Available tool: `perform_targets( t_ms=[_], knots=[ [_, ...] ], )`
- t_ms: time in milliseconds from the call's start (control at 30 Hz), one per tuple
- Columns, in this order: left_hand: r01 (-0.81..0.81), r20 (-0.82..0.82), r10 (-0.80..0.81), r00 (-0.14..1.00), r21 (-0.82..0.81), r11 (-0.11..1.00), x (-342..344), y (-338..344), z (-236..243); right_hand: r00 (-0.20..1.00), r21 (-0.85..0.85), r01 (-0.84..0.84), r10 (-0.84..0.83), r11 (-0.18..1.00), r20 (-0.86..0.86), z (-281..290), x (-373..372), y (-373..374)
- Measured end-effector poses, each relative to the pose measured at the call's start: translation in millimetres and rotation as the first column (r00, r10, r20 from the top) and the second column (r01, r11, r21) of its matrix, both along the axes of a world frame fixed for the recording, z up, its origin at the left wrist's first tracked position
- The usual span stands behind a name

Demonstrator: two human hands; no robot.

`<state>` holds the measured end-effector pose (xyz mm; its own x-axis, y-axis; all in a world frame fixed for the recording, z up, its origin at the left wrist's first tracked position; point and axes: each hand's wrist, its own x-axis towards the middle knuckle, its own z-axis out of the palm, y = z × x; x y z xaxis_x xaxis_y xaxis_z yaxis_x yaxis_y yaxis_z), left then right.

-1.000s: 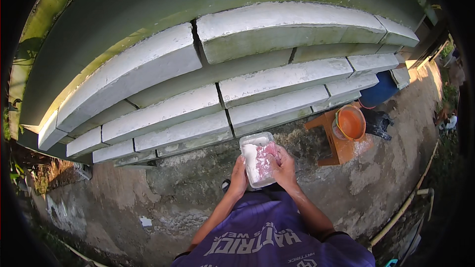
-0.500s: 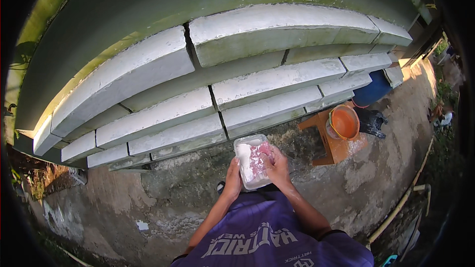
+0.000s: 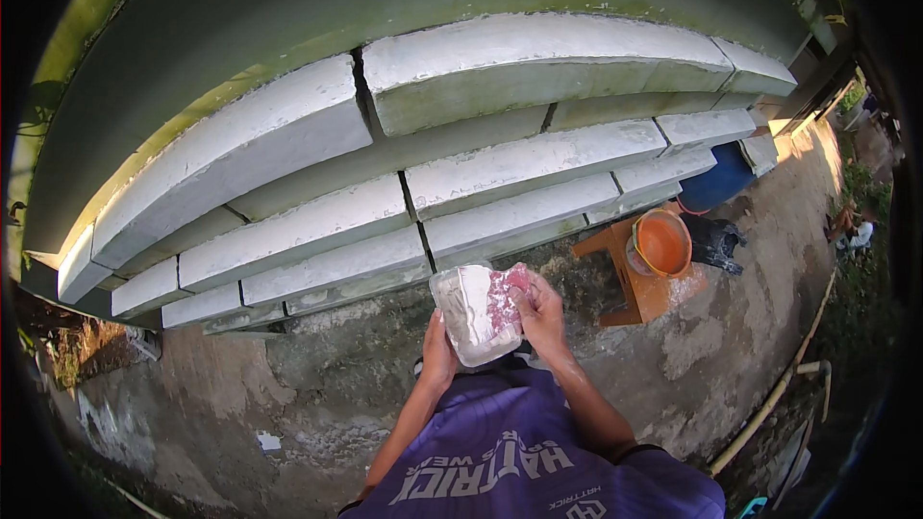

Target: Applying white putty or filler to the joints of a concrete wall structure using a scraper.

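Both hands on a clear plastic tub [image 3: 478, 312] w/ white & pink stuff inside, held near the chest: left hand [image 3: 438, 356] cups its underside, right hand [image 3: 540, 312] fingers clamped on its right edge. Orange bucket [image 3: 662, 242] off to the right

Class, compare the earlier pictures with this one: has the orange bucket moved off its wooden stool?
No. The orange bucket sits on the same wooden stool beside the stacked concrete slabs; only the camera view shifted.

A clear container [image 3: 478, 312] sits between the left hand [image 3: 437, 356] and right hand [image 3: 541, 312], stacked blocks [image 3: 404, 183] beyond it, a bucket [image 3: 661, 243] on a stool [image 3: 630, 279] to the right.
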<state>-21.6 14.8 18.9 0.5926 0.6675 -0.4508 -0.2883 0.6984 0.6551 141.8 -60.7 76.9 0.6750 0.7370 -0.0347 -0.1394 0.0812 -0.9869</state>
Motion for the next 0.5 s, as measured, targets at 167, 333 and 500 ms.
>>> perform_targets(
  t_ms=[167,333,500],
  knots=[
    [-0.005,-0.002,0.005,1.0,0.0,1.0,4,4,-1,0.978,0.064,0.073,-0.059,0.995,-0.201,14,23,-4],
    [-0.026,0.018,0.027,0.999,-0.068,0.997,5,1,5,0.892,0.154,0.138,-0.055,0.978,-0.449,11,42,-16],
    [-0.111,-0.005,0.111,0.994,-0.086,0.99,8,-7,-8,0.834,0.167,0.093,0.015,0.982,-0.551,-15,52,-32]
  ],
)
